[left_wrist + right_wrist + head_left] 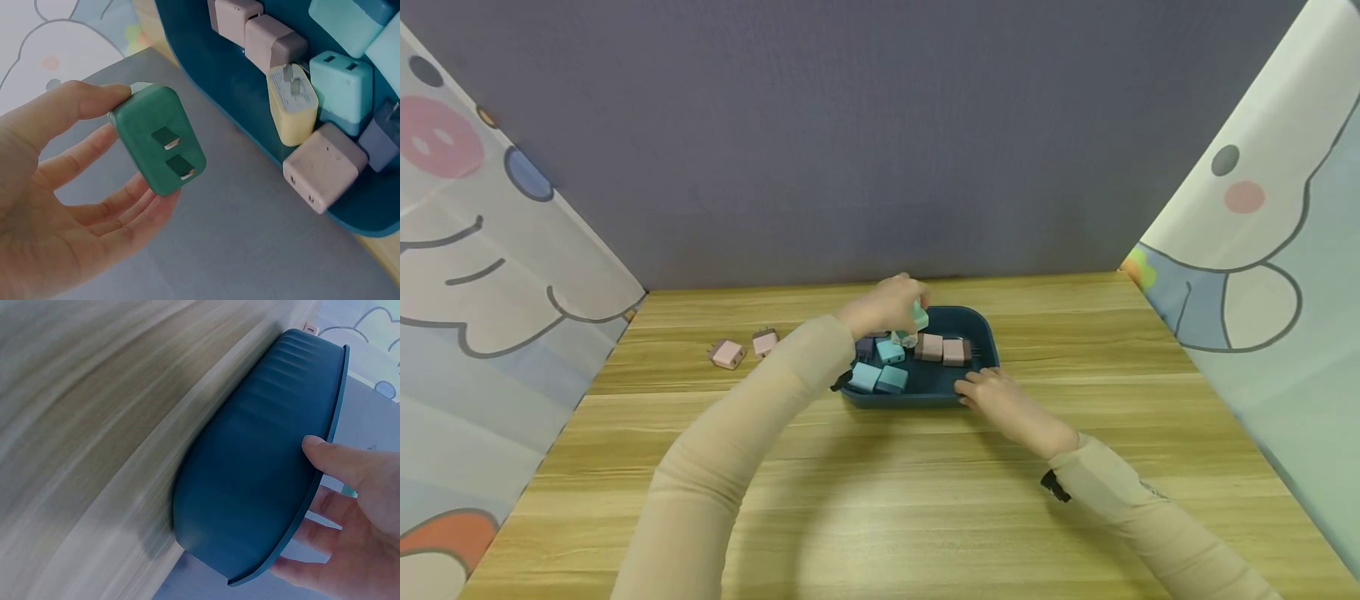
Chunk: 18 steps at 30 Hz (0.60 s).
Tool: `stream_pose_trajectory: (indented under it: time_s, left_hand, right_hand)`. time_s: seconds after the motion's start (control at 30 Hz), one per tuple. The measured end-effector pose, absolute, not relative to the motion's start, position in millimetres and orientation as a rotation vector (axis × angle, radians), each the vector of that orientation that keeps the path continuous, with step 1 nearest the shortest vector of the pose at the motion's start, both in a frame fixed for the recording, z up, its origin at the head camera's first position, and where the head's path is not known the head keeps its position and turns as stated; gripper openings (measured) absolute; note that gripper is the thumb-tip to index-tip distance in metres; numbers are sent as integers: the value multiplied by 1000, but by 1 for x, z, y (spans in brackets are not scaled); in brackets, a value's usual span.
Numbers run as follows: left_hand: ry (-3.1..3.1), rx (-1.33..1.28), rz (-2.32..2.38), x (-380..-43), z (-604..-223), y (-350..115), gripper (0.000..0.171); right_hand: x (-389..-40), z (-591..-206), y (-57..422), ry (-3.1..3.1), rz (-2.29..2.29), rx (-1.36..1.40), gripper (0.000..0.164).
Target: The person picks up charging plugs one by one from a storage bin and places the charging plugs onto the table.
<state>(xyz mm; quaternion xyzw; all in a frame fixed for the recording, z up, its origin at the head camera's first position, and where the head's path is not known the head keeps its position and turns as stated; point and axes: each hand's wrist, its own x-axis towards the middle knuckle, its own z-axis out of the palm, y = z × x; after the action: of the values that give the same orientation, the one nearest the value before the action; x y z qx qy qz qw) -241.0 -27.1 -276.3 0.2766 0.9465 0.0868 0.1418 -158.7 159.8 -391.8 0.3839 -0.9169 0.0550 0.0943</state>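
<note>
My left hand [889, 305] is above the back of a dark blue plastic basket [917, 402]. Between its thumb and fingers it pinches a green plug charger [159, 140], whose two flat prongs face the left wrist camera. Inside the basket are several chargers: pink ones [955, 352], light blue ones [891, 350], a pale yellow one [292, 115] and a dark purple one [382, 140]. My right hand [1006, 407] grips the basket's near right rim, with its thumb on the outer wall [250, 462] and its fingers over the inside.
Two pink chargers [727, 354] lie on the wooden table [910, 517] left of the basket, partly near my left sleeve. A grey panel [880, 150] stands behind the table. Cartoon-printed sheets [1247, 217] stand along both sides.
</note>
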Motion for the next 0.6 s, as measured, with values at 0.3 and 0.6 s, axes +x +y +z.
stream_pose_trajectory:
  time_s: [0.3, 0.6]
  left_hand:
    - [2772, 790, 278, -237, -267, -53, 34]
    - [2821, 728, 327, -230, -264, -77, 37]
  right_hand:
    - [-158, -392, 160, -2734, 173, 1134, 8]
    - [-158, -393, 161, -2741, 203, 1125, 8]
